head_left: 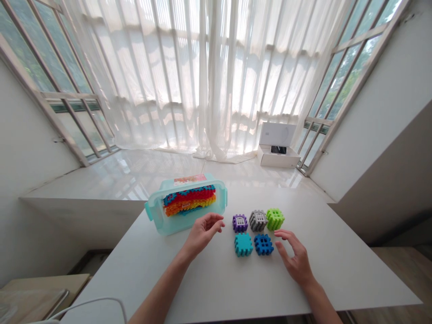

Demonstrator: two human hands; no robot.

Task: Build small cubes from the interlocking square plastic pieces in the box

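Five waffle-block cubes (258, 220) in two rows mid-desk (209, 292), open room toward near edge. Left hand (202, 233) empty, fingers loosely curled, near purple cube (240, 223), beside clear teal tub (168, 227). Right hand (296, 260) empty, wide open, just beside blue cube (263, 244).

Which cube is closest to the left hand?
The purple cube, left end of the back row; the teal cube in front sits farther from the left hand.

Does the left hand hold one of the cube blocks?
No, the left hand is empty, its fingers curled, beside the purple cube.
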